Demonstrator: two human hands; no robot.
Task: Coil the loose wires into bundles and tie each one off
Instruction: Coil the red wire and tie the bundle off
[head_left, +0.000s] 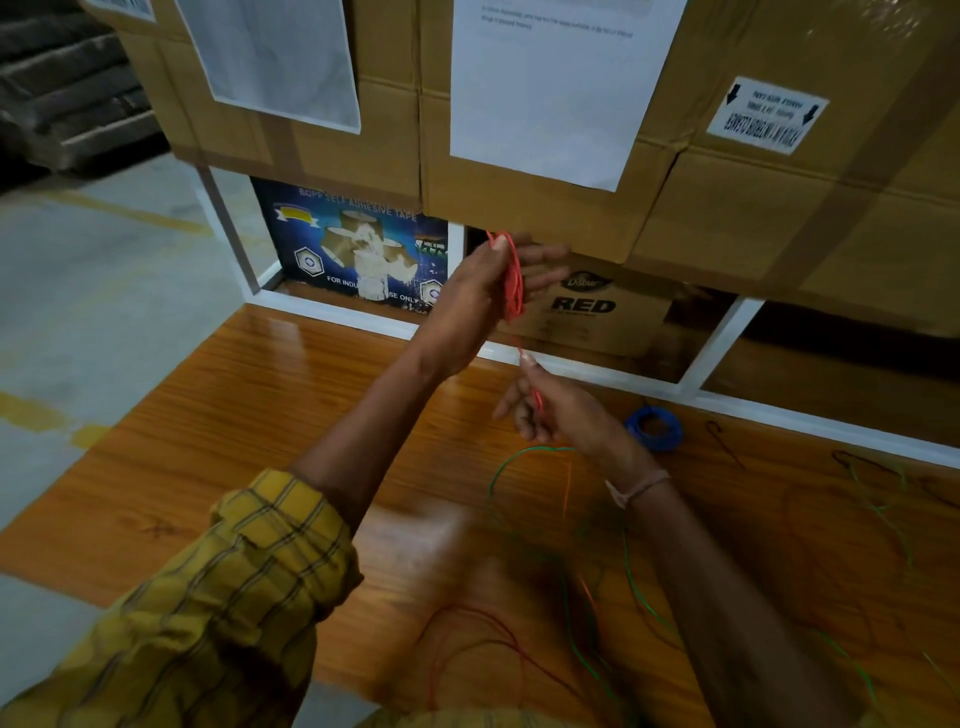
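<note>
My left grip (493, 291) is raised with fingers stretched flat, a coil of red wire (511, 278) looped around them and my thumb pressing it in place. From the coil's six o'clock a strand drops to my right grip (550, 410), pinched shut on the red wire between thumb and forefinger. Below, more of it trails loose over the wooden table (260, 415). A green wire (631, 582) sprawls at five o'clock, and a wound blue bundle (654, 428) lies just beside my right wrist at three o'clock.
</note>
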